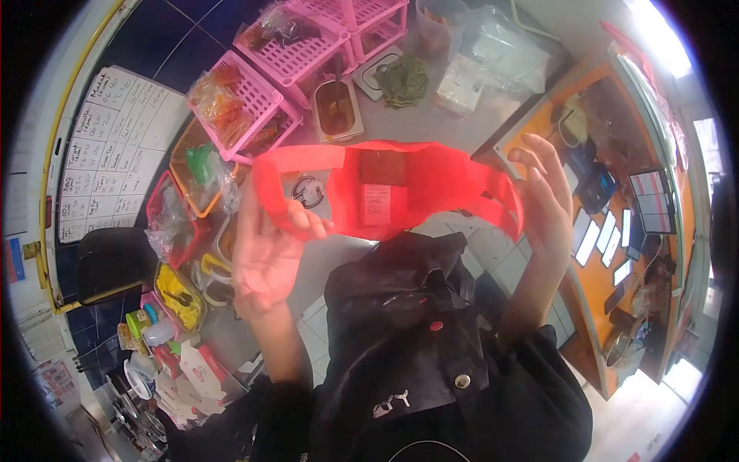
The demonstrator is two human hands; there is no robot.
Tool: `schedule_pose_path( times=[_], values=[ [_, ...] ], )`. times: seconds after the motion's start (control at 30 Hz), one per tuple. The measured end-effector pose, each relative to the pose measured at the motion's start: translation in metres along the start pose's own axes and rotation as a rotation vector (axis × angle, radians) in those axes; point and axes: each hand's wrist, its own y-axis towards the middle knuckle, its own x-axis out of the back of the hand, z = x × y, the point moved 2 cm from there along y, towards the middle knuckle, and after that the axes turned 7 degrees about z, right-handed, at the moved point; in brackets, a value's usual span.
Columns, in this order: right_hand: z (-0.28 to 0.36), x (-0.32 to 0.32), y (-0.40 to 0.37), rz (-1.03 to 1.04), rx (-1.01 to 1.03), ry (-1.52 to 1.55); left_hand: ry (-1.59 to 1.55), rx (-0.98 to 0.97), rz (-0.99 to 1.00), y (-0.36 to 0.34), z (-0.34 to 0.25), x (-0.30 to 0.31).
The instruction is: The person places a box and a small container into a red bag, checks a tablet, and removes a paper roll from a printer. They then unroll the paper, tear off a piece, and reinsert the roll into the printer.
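A red fabric carrier bag (pixel 446 181) is stretched between my two hands in front of my chest, with its mouth facing up. My left hand (pixel 269 254) has its fingers curled round one handle at the left. At the other end, my right hand (pixel 545 200) has the second handle against its thumb and palm, its upper fingers raised and partly spread. Down in the bag lies a dark reddish-brown item (pixel 382 166) that I cannot make out, beside a printed paper slip (pixel 384 204). A black circular logo shows near the left handle.
Behind the bag, a steel counter holds pink baskets (pixel 289 58), a metal sauce tray (pixel 336 109), leafy greens (pixel 402 81) and plastic bags (pixel 504 50). Yellow food in a tub (pixel 178 299) stands left. At right, an orange-topped counter (pixel 596 281) carries phones and a screen (pixel 653 200).
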Motion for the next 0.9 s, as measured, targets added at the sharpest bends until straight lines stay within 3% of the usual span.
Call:
schedule_pose_path(
  times=[0.17,0.37,0.77,0.87,0.9],
  values=[
    [0.003,0.005,-0.011,-0.008,-0.022,0.075,-0.033,0.04,0.107,-0.007,0.006,-0.003],
    [0.003,0.008,-0.01,0.11,0.064,-0.063,-0.038,0.102,0.125,-0.009,0.007,-0.008],
    [0.005,0.003,-0.002,0.134,0.057,-0.147,-0.017,0.162,0.136,-0.006,0.01,-0.009],
    [0.009,-0.004,0.005,0.072,-0.008,-0.356,-0.043,0.171,0.104,-0.006,0.01,-0.012],
    [0.005,-0.008,0.009,0.087,-0.016,-0.556,-0.054,0.171,0.086,-0.005,0.011,-0.014]
  ],
)
